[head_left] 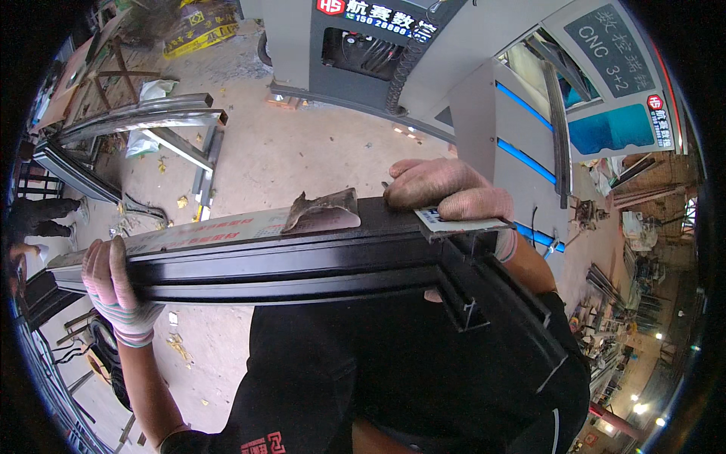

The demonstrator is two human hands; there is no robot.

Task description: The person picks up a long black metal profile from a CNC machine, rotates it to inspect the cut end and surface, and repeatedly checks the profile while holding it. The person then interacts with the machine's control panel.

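Our left hand (119,289) has its grip wrapped around the long black metal profile (302,261) near its left end, fingers pointing far, forearm rising from the near left. Our right hand (448,191), closer to the corner joint, bends its fingers over the top; we cannot tell whether its grip closes on anything. The profile's long axis runs left to right between both hands, a shorter black profile (518,306) angling near right. Loose film (333,213) curls up between the hands; a grey machine (287,45) stands far beyond.
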